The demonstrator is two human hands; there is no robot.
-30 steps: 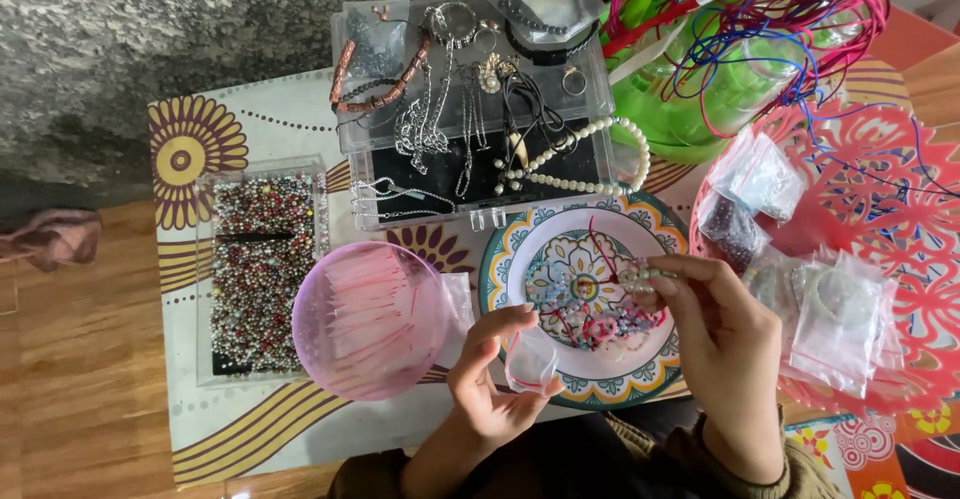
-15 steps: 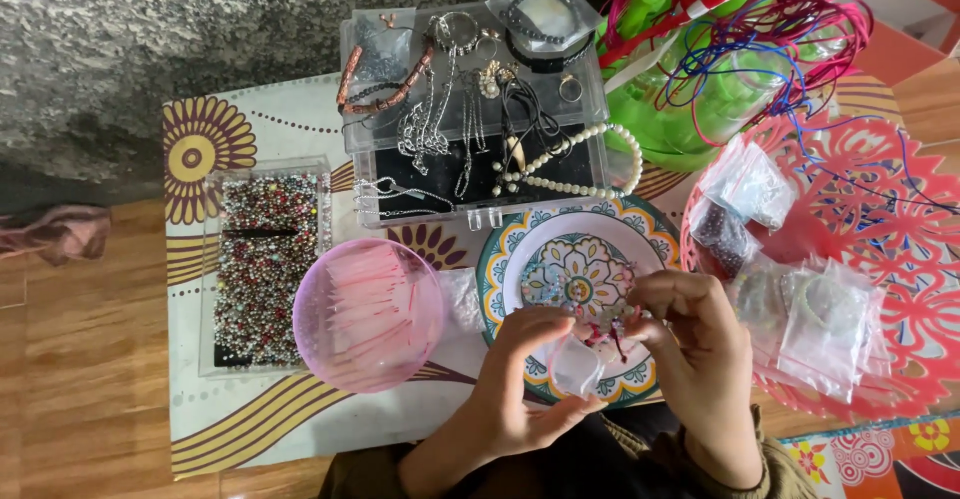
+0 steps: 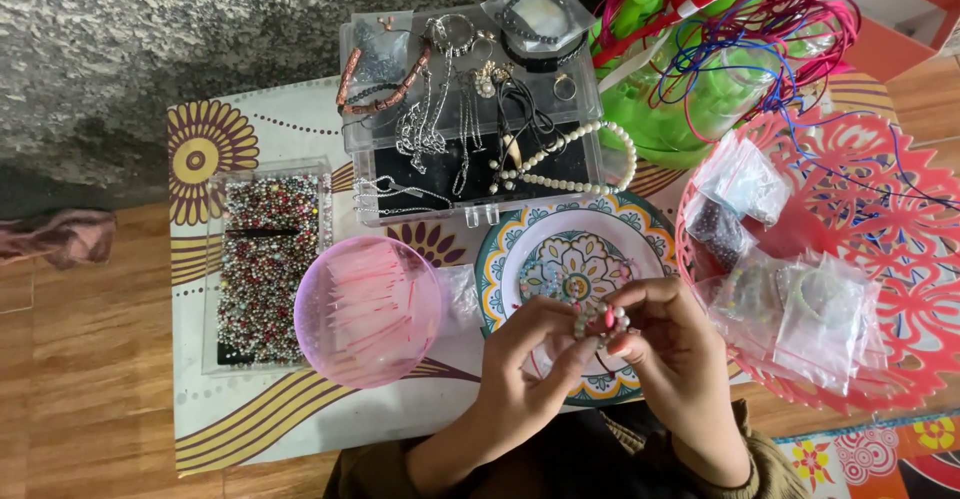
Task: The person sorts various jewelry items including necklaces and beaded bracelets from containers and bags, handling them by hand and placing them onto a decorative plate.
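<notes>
Left hand: the left hand (image 3: pixel 525 354) is curling its fingers closed, pinching one end of a small beaded piece (image 3: pixel 601 321).
Right hand: the right hand (image 3: pixel 675 344) is closing thumb and fingers on the other end of the same piece, both hands meeting fingertip to fingertip.
Beaded piece: it is sitting between the two hands, over the near edge of the patterned plate (image 3: pixel 575 259); it is looking like pale beads with one pink bead, though it is too small to say for sure.
Pink bowl: a translucent pink bowl (image 3: pixel 368 311) is lying just left of the left hand, beside the plate.
Bead tray: a clear tray of mixed beads (image 3: pixel 265 264) is sitting further left on the printed mat (image 3: pixel 230 419).
Jewellery box: a clear box (image 3: pixel 470 109) is holding chains and a pearl strand (image 3: pixel 580 174), just beyond the plate.
Red basket: a red openwork basket (image 3: pixel 900 289) is carrying small plastic bags (image 3: pixel 800 309) to the right of the right hand.
Green container: a green container (image 3: pixel 690 89) with coloured cords (image 3: pixel 790 19) is standing at the far right.
</notes>
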